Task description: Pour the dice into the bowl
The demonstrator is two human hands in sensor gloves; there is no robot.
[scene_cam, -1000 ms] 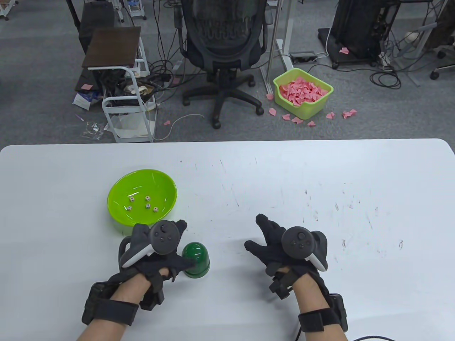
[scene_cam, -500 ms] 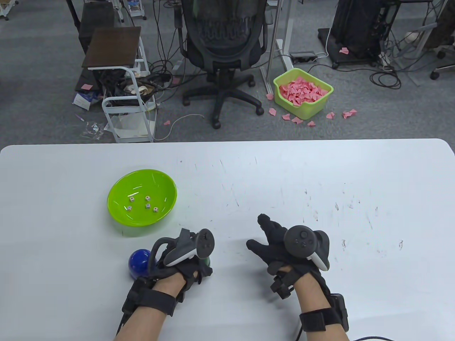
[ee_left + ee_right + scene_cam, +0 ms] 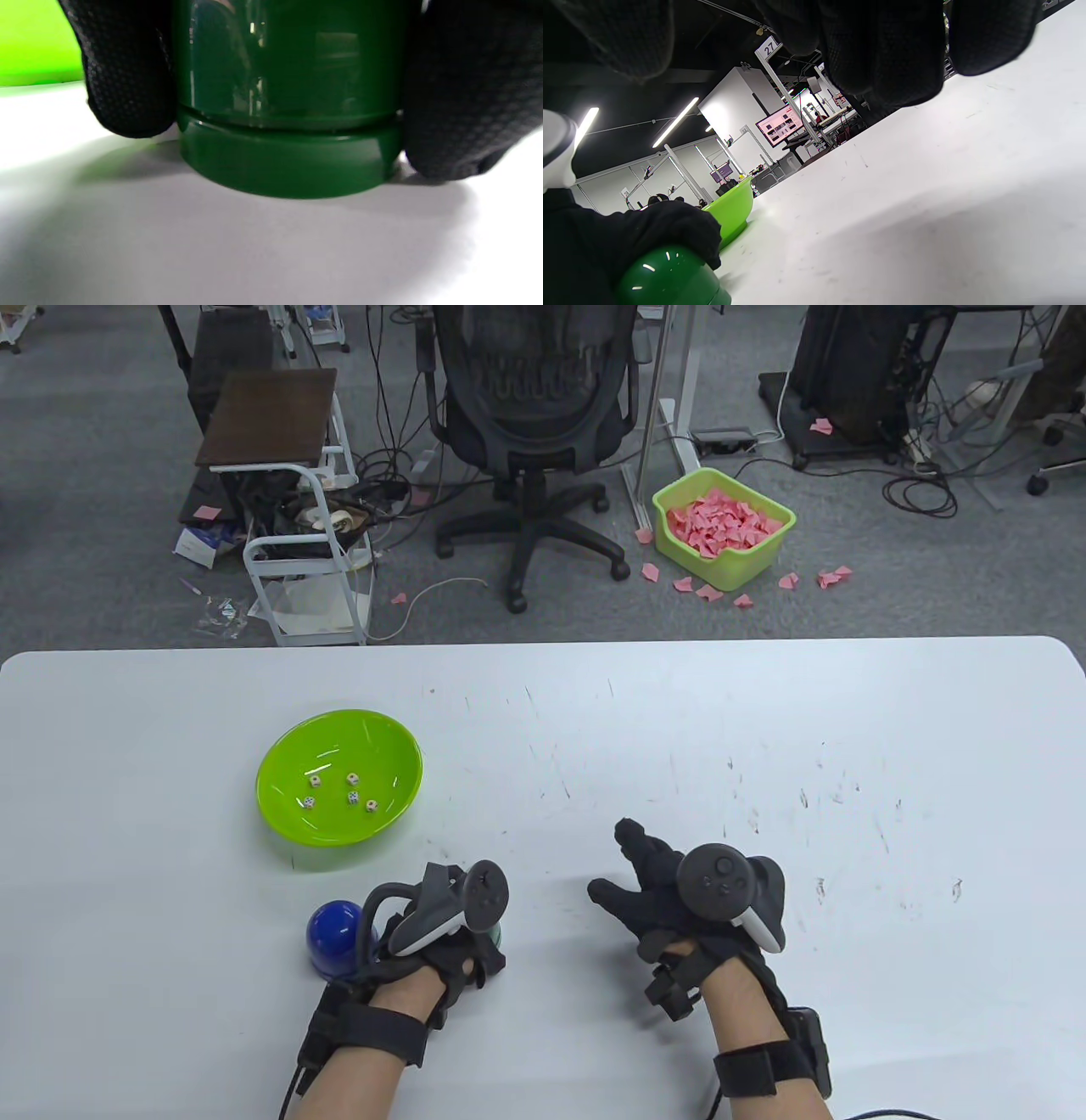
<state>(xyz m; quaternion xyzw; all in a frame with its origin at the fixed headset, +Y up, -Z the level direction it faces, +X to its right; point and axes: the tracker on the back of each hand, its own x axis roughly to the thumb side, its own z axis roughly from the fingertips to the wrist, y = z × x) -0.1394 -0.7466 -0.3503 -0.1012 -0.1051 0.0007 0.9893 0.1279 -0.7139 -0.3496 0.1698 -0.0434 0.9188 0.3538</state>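
Five dice (image 3: 346,794): already in your bowl (image 3: 288,823), frame left.
Left hand (image 3: 441,925): pinching green cup (image 3: 288,127), upside-down on table (image 3: 764,729).
Right hand (image 3: 679,891): spread, holding nothing.
Risk: if it holds dice, lift before flipping and they'd scatter.

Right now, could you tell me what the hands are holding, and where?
The left hand grips the green cup by its sides; the right hand holds nothing.

Bright overhead light, soft shadows, blurred close-ups

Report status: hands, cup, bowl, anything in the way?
Left hand grips green cup, rim down on table. Right hand open, empty. Five dice in green bowl. Blue cup beside left hand.
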